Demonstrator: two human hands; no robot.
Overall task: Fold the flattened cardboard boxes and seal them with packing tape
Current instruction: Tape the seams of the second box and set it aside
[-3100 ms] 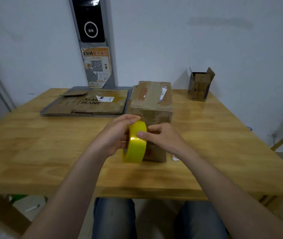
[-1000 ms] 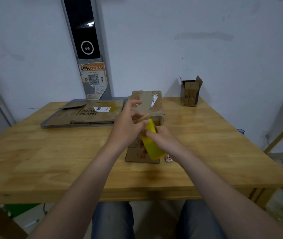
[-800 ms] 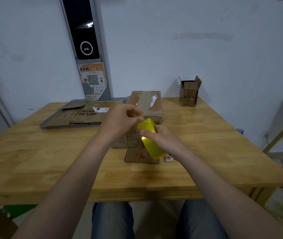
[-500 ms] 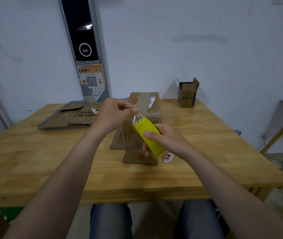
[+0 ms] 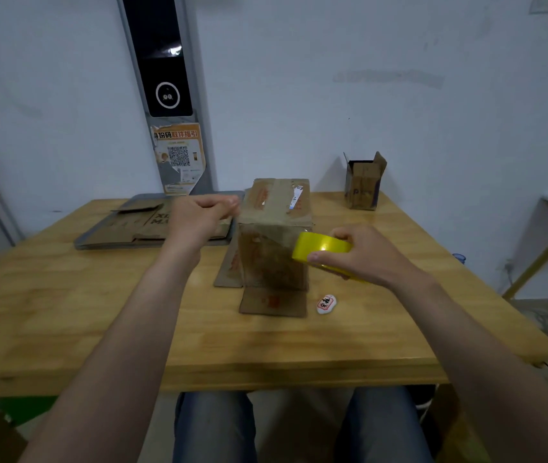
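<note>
A worn folded cardboard box [image 5: 274,208] stands upright mid-table, with two bottom flaps splayed flat on the wood toward me and to the left. My right hand [image 5: 366,255] grips a yellow roll of packing tape [image 5: 321,246] just right of the box's front face. My left hand [image 5: 199,217] is left of the box's top edge, fingers curled and blurred, pinching the tape's free end. A faint clear strip seems to stretch across the box front between the two hands. Flattened cardboard boxes [image 5: 125,228] lie at the back left.
The flattened boxes rest on a grey tray [image 5: 80,245]. A small open cardboard box [image 5: 364,187] stands at the back right by the wall. A small white object with red characters [image 5: 326,304] lies near the box's front flap. The wooden table [image 5: 65,312] ends just before my knees.
My hands have pulled apart: the left went left with the tape end, the right carried the roll to the right and turned it flatter. The box has not moved.
</note>
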